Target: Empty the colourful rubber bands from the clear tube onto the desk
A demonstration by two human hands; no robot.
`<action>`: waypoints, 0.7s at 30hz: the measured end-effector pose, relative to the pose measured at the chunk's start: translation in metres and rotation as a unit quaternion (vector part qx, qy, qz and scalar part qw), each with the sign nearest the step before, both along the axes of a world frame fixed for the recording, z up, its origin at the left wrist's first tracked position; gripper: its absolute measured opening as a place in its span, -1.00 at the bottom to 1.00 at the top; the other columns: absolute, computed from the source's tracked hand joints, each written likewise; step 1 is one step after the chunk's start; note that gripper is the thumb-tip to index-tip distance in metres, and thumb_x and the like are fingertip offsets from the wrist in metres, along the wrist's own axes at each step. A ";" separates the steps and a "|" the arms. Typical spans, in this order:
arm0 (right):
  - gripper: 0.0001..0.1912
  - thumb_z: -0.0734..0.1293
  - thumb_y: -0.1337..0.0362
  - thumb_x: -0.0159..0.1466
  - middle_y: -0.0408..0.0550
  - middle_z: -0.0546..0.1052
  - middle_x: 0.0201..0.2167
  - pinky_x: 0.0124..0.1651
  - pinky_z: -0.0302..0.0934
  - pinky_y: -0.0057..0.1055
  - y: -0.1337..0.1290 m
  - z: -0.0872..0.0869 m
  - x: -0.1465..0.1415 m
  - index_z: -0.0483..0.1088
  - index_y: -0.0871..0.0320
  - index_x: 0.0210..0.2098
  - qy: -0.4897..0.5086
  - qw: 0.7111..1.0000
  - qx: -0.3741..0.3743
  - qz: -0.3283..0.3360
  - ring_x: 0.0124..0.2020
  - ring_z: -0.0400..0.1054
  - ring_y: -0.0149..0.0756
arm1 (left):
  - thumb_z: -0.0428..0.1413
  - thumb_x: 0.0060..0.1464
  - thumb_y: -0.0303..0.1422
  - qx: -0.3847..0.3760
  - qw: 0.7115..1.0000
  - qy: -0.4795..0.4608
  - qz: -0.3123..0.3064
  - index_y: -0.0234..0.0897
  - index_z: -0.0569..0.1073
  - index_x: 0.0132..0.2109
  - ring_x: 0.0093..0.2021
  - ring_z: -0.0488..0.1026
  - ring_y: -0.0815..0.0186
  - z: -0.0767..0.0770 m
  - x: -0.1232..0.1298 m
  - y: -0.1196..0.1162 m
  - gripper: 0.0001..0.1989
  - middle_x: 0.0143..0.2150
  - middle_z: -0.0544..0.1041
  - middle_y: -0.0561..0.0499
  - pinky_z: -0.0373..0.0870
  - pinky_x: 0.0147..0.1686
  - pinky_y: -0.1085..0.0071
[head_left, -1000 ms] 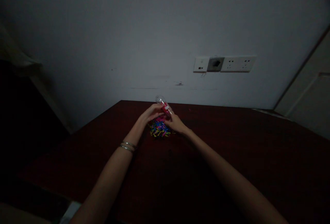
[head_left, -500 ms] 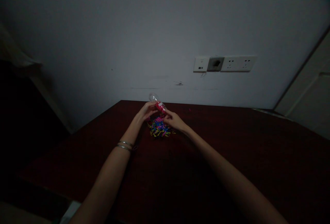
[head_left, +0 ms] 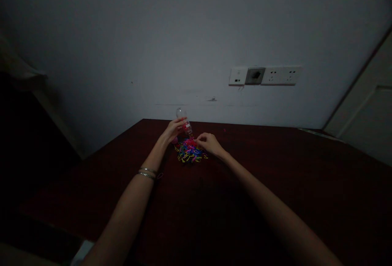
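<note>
A clear bottle [head_left: 181, 113] with a red and white label is tipped mouth-down over a heap of small colourful bands [head_left: 190, 152], which lies on the dark red table [head_left: 245, 168]. My left hand [head_left: 175, 129] is wrapped round the bottle from the left side. Red bands show at the bottle's mouth and on top of the heap. At the heap's right edge is my right hand [head_left: 210, 143], its thumb and fingertips pinched together; what they hold is too small to make out. A pink round object [head_left: 174, 140] sits beneath my left hand, partly hidden.
A single loose band [head_left: 160, 175] lies beside my left wrist, and a small pink bit [head_left: 224, 130] near the back edge. Behind the table rises a wall with sockets [head_left: 265, 76]. A pale door panel stands at the right.
The bottle has turned more upright, mouth downward. My right hand has come off the bottle's mouth and moved slightly right and down. More red bands now lie on the heap.
</note>
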State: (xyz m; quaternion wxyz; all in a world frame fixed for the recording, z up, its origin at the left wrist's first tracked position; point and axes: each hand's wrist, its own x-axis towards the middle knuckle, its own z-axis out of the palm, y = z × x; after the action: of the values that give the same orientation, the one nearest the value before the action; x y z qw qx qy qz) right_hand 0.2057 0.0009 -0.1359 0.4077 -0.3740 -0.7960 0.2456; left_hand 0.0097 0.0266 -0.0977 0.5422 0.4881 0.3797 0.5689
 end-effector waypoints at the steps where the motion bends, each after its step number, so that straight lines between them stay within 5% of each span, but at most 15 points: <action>1: -0.79 0.28 0.20 0.08 -0.08 0.45 -0.54 -0.40 0.15 -0.47 0.001 -0.002 0.000 0.44 0.23 -0.50 0.001 1.000 -0.010 0.002 -0.49 0.29 -0.38 | 0.25 -0.27 -0.42 0.018 0.999 0.031 0.006 -0.35 0.44 -0.13 -0.39 0.39 0.40 0.001 0.002 0.000 -0.56 -0.38 0.47 -0.01 0.30 -0.31 0.42; 6: -0.81 0.28 0.31 0.02 -0.17 0.42 -0.54 -0.49 0.11 -0.54 0.004 -0.009 0.003 0.38 0.22 -0.34 0.023 0.999 -0.039 0.028 -0.55 0.25 -0.45 | 0.30 -0.43 -0.44 0.086 0.972 0.204 0.084 -0.37 0.47 -0.22 -0.45 0.34 0.43 0.006 0.008 0.000 -0.53 -0.47 0.41 0.08 0.26 -0.39 0.47; 11: -0.70 0.21 0.36 0.06 -0.15 0.42 -0.54 -0.47 0.08 -0.54 0.001 -0.007 0.003 0.43 0.24 -0.21 -0.008 0.999 -0.016 0.049 -0.56 0.21 -0.48 | 0.25 -0.24 -0.25 0.064 0.980 0.168 0.090 -0.37 0.45 -0.13 -0.41 0.38 0.38 0.001 0.015 0.006 -0.53 -0.36 0.47 -0.05 0.29 -0.40 0.45; 15: -0.58 0.18 0.39 0.06 -0.16 0.43 -0.53 -0.46 0.08 -0.54 -0.002 -0.005 0.003 0.39 0.21 -0.08 -0.015 0.998 -0.002 0.053 -0.56 0.20 -0.48 | 0.23 -0.19 -0.28 0.074 0.979 0.179 0.070 -0.37 0.44 -0.07 -0.40 0.38 0.38 -0.004 0.019 0.008 -0.52 -0.34 0.47 -0.09 0.29 -0.39 0.43; 21: -0.72 0.19 0.34 0.06 -0.10 0.49 -0.49 -0.44 0.12 -0.50 0.005 -0.008 0.010 0.49 0.18 -0.30 -0.032 0.999 -0.002 0.008 -0.52 0.27 -0.43 | 0.25 -0.28 -0.36 0.158 0.952 0.250 0.085 -0.36 0.43 -0.04 -0.36 0.35 0.40 0.000 0.019 0.007 -0.46 -0.32 0.44 -0.02 0.27 -0.32 0.44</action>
State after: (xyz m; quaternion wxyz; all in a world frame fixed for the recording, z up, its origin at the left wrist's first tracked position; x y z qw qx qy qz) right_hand 0.2154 0.0063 -0.1442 0.3788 -0.3762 -0.8112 0.2386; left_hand 0.0286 0.0340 -0.0981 0.2958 0.6600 0.4481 0.5255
